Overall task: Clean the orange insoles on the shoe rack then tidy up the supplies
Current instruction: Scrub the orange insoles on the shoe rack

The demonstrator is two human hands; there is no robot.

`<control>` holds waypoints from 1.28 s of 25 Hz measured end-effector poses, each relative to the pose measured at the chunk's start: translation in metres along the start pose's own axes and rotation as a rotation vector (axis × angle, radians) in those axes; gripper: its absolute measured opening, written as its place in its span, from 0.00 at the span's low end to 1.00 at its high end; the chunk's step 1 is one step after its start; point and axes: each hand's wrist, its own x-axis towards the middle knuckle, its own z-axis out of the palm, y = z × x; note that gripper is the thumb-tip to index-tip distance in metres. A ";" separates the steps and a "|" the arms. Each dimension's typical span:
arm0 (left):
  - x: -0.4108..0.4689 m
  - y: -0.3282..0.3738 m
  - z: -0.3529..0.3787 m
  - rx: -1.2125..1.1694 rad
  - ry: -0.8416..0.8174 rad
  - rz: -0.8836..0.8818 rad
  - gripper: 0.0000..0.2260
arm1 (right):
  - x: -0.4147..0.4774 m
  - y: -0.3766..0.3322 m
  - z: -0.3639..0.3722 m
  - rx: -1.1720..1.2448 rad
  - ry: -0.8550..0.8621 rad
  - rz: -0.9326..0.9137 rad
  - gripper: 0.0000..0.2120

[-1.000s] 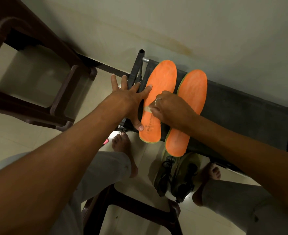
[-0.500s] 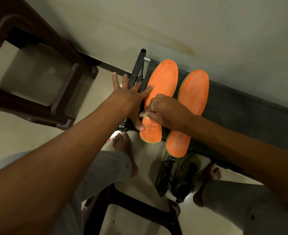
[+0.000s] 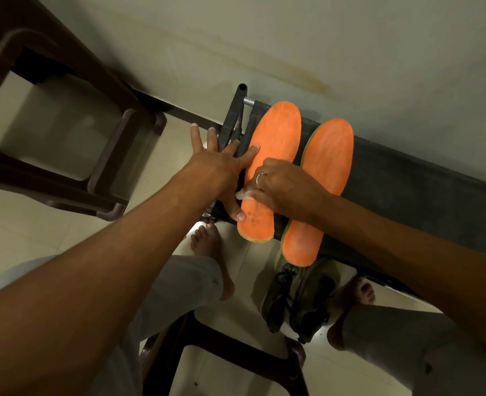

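Note:
Two orange insoles lie side by side on the dark fabric top of the shoe rack point(image 3: 402, 178). My left hand point(image 3: 221, 170) lies flat with spread fingers, its index fingertip and thumb pressing the left insole point(image 3: 276, 132) along its left edge. My right hand point(image 3: 282, 190) is curled over the middle of that insole and pinches a small pale wipe point(image 3: 243, 193) against it. The right insole point(image 3: 326, 167) lies untouched beside it, its heel hanging over the rack's front edge.
Dark brown plastic chairs stand at the left point(image 3: 64, 138) and below me point(image 3: 224, 355). A pair of olive shoes point(image 3: 302, 295) sits on the tiled floor under the rack, between my bare feet. The wall rises right behind the rack.
My right hand with the wipe has slid a little to the left across the left insole. My left hand keeps pressing the insole in the same place.

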 end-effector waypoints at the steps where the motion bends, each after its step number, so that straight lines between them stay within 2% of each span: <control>1: 0.000 0.000 0.000 -0.001 0.000 -0.002 0.66 | 0.003 0.006 -0.001 -0.057 0.040 0.049 0.09; 3: 0.000 -0.001 0.000 -0.001 0.001 -0.006 0.66 | 0.005 0.005 -0.003 -0.057 0.072 0.112 0.07; 6: -0.001 0.000 0.000 0.006 -0.003 -0.009 0.66 | -0.001 -0.018 0.000 0.016 0.115 -0.062 0.03; 7: -0.002 0.001 -0.001 0.015 -0.010 -0.012 0.66 | -0.003 -0.021 -0.001 0.040 0.099 -0.090 0.03; 9: -0.002 0.001 -0.002 0.015 -0.007 -0.008 0.66 | -0.003 -0.015 0.001 -0.052 0.072 -0.079 0.11; 10: -0.002 0.001 -0.002 0.010 0.001 -0.004 0.66 | -0.001 -0.009 0.005 -0.107 0.082 -0.052 0.14; 14: -0.004 -0.001 -0.002 -0.017 0.006 0.001 0.65 | 0.007 0.009 0.005 -0.126 0.105 0.150 0.12; 16: -0.005 0.000 -0.003 -0.010 0.005 0.001 0.64 | 0.007 0.008 0.001 -0.058 0.074 0.194 0.13; 20: -0.005 0.000 -0.005 -0.007 -0.008 -0.006 0.64 | 0.008 0.004 -0.011 0.204 0.054 0.422 0.18; 22: -0.005 0.001 -0.004 -0.015 -0.009 -0.009 0.65 | 0.012 -0.001 -0.008 0.197 0.094 0.460 0.17; 26: -0.005 0.001 -0.003 -0.005 -0.008 -0.010 0.65 | 0.013 -0.011 -0.004 0.197 0.021 0.315 0.10; 29: -0.004 0.000 -0.002 -0.016 -0.005 -0.005 0.66 | 0.004 -0.005 -0.009 0.244 -0.081 0.234 0.13; 32: -0.004 -0.001 -0.003 -0.023 -0.016 -0.002 0.66 | -0.007 -0.001 -0.012 0.218 -0.089 0.165 0.14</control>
